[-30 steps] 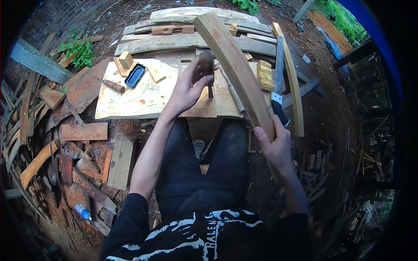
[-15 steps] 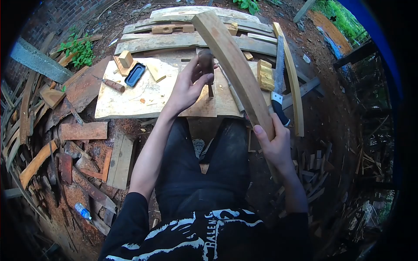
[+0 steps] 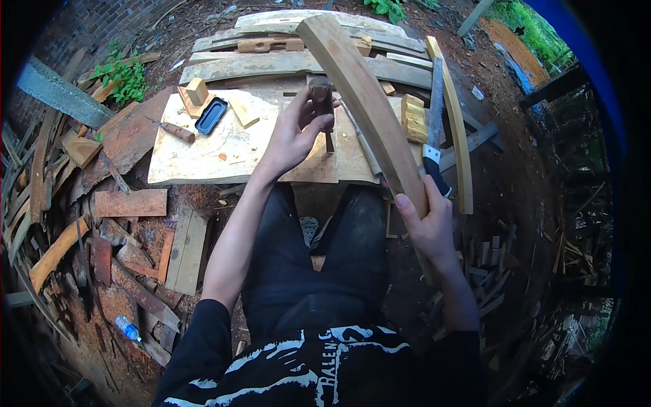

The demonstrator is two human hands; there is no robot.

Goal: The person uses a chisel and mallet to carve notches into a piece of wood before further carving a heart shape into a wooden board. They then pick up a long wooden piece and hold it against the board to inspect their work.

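Observation:
My left hand [image 3: 298,132] is closed around the wooden handle of a chisel [image 3: 321,95], held upright with its narrow blade pointing down at the wooden board on the bench. In my right hand [image 3: 430,220] is a long wooden bar [image 3: 363,102], gripped near its lower end. The bar slants up and to the left, and its far end stands above the chisel's handle. It overlaps the board to the right of the chisel in this view. A pale workboard [image 3: 217,152] lies under my left forearm's side of the bench.
On the workboard are a second wood-handled tool [image 3: 178,132], a black tray [image 3: 211,115] and small wood blocks [image 3: 197,91]. A handsaw [image 3: 435,129] and a notched block [image 3: 413,119] lie on the right. Planks [image 3: 264,66] line the back; scrap wood [image 3: 132,203] litters the ground.
Almost nothing differs. Both hands, the chisel and the wooden bar keep their places; the view has shifted very slightly.

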